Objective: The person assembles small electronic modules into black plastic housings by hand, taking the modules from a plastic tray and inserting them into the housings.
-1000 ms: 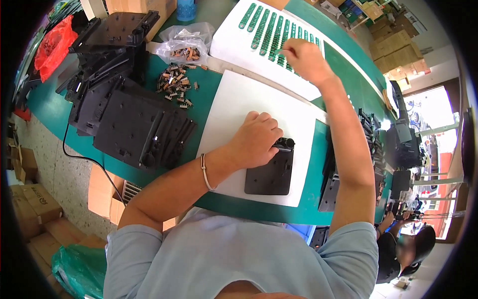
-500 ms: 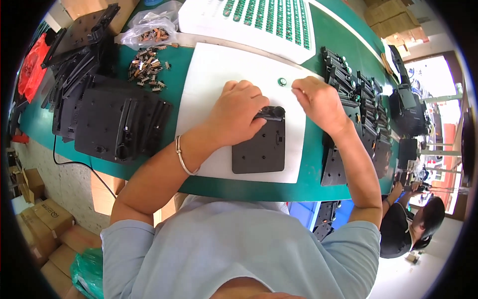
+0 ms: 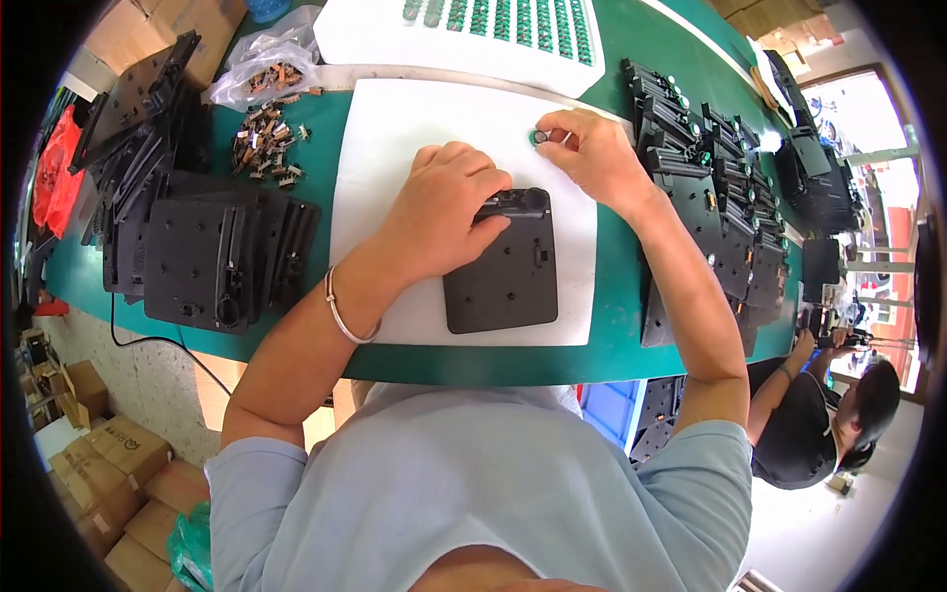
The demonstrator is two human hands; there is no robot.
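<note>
A flat black plastic panel (image 3: 500, 281) lies on a white foam sheet (image 3: 390, 123), with a raised ridge and a round socket along its far edge. My left hand (image 3: 439, 207) is closed around that ridge, fingers over the far side and thumb on the near side. Beyond the panel, at the sheet's far right, my right hand (image 3: 600, 160) pinches a small round green-rimmed part (image 3: 539, 137) between thumb and fingers. The part is held just over the sheet or touching it; I cannot tell which.
At the left stand stacked black panels (image 3: 187, 266), near a pile of small metal-and-brown pieces (image 3: 264, 143) and a clear plastic bag (image 3: 242, 84). A white foam tray (image 3: 454, 57) holds rows of green parts at the back. More black panels (image 3: 681, 222) overlap at right; another person (image 3: 804, 424) sits beyond.
My right hand has reached the round green part that lay alone on the sheet and now pinches it. My left hand stays on the panel, which is turned slightly.
</note>
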